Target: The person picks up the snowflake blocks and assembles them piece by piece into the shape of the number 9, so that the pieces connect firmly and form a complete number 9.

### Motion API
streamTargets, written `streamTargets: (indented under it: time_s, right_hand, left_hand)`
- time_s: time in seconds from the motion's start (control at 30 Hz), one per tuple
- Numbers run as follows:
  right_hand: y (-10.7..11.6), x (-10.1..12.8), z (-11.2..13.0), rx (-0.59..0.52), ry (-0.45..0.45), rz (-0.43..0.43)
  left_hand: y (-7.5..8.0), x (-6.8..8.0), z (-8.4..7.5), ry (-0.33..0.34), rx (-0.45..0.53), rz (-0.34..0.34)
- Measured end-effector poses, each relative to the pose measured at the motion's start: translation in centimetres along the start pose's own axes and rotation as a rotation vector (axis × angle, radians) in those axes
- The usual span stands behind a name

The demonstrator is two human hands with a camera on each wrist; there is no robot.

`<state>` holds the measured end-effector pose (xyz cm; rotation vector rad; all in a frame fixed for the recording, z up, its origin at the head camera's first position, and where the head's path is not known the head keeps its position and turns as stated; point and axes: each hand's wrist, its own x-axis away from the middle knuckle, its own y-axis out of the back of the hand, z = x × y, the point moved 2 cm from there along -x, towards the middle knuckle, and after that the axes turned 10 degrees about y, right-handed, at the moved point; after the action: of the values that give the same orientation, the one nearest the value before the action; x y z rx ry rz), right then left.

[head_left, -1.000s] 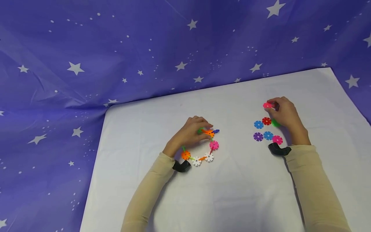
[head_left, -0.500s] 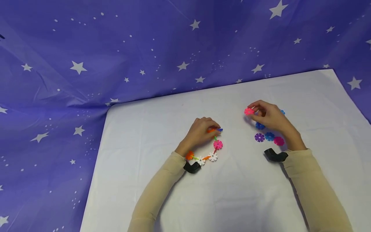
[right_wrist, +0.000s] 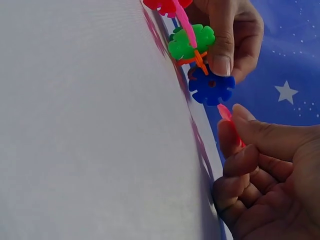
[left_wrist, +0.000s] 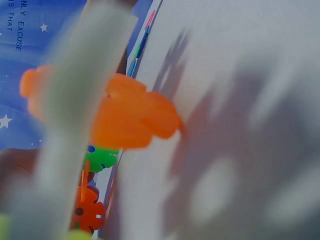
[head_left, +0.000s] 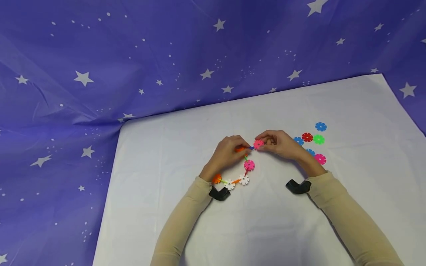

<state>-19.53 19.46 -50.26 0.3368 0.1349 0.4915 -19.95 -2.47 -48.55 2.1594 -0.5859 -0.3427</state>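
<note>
Two hands at frame center: left hand (head_left: 227,153) gripping chain (head_left: 237,173), right hand (head_left: 281,145) pinching pink disc (head_left: 258,144), nearing its blue end. Approx. six loose discs (head_left: 313,142) remaining at right.

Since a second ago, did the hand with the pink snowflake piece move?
Yes. The right hand carried the pink piece leftward, away from the loose pieces on the white sheet, up to the chain held by the left hand.

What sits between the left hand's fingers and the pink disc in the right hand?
Head view: only the chain's blue end piece lies between left hand and the pink disc pinched by the right hand.
</note>
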Motion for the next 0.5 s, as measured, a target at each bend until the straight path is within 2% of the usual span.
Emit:
streamTargets:
  time_s: [0.23,0.5]
  right_hand:
    - [0.11,0.30,-0.37,-0.104,-0.012,0.048]
    - [0.17,0.27,-1.01,-0.255,0.043,0.118]
  left_hand:
    - [-0.01,0.16,0.06,-0.017,0.026,-0.002]
    - [0.04,0.19,0.16,-0.060,0.049,-0.021]
